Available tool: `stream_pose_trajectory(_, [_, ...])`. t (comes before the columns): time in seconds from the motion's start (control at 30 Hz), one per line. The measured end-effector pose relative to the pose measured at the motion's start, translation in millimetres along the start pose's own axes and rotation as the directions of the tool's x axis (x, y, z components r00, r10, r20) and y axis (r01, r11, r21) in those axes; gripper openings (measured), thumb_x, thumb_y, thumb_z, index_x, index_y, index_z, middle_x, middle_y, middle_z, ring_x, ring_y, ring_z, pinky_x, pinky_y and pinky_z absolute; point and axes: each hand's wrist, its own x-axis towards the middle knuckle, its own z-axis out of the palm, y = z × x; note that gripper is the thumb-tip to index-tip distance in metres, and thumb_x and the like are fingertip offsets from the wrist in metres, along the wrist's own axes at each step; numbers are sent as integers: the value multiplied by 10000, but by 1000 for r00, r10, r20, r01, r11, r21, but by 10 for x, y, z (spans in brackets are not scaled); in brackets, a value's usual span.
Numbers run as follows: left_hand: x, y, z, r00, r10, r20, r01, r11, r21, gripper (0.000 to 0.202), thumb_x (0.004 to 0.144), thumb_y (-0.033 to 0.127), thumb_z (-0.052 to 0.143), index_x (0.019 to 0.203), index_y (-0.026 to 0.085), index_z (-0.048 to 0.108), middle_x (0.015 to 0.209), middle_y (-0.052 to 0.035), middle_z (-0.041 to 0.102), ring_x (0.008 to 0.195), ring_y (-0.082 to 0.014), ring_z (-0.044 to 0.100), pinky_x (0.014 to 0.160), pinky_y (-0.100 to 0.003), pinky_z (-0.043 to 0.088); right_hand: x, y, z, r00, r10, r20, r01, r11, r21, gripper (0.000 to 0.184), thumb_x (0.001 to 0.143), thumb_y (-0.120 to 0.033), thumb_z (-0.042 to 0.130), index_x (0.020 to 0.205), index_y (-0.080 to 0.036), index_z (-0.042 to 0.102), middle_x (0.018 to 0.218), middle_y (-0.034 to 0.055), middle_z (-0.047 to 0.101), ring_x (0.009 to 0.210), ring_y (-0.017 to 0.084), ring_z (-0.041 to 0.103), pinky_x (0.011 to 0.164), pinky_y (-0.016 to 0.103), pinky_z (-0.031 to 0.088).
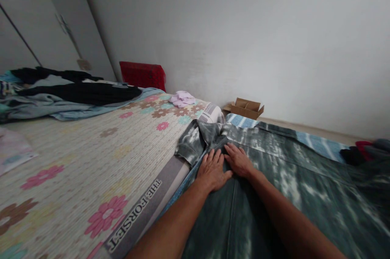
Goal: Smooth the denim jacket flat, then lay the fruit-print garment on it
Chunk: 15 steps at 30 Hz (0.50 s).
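A dark green and white mottled denim jacket (283, 186) is spread out in front of me, with a seam running toward me. One sleeve (190, 141) lies bent over the edge of the bed at its far left. My left hand (212, 171) rests flat on the cloth close to that sleeve, fingers stretched out. Just right of it, my right hand (238, 159) also presses flat on the jacket, its fingers extended. Neither hand grips anything. A blue striped cover (319, 142) shows under the garment's far side.
To the left is a bed with a flowered mattress cover (91, 149). Piled clothes (73, 94) and a crumpled pink cloth (182, 99) lie on it. A red box (143, 75) and an open cardboard box (246, 108) stand by the wall. Dark clothing (364, 151) is at right.
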Motion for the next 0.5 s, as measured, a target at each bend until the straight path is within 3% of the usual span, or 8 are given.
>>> stream_pose_trajectory(0.07, [8, -4, 16, 1000, 3, -15, -3, 1000, -2, 743, 817, 560, 343, 1414, 120, 296, 1509, -93, 214, 1393, -273, 115, 1119, -454, 120, 14, -61, 11, 998, -48, 30, 47, 998, 41, 507, 956, -362, 180, 1396, -169, 342, 1481, 73, 275, 1376, 199, 168, 1092, 440, 136])
stream_pose_trajectory(0.37, [-8, 18, -46, 999, 3, -46, -5, 999, -47, 695, 781, 508, 453, 1363, 134, 383, 1467, -117, 320, 1372, -285, 199, 1105, -464, 175, -13, -85, 16, 1000, -30, 7, 30, 997, 75, 512, 954, -373, 187, 1380, -157, 372, 1475, 71, 290, 1377, 210, 168, 1095, 459, 131])
stream_pose_trajectory(0.5, [5, -34, -173, 992, 5, -123, -21, 992, -125, 404, 813, 362, 471, 1143, 157, 580, 1273, -112, 553, 1210, -233, 465, 1035, -363, 311, -26, -92, 6, 999, -42, -20, 44, 994, 101, 487, 953, -369, 222, 1350, -165, 416, 1459, 69, 325, 1368, 220, 198, 1092, 461, 141])
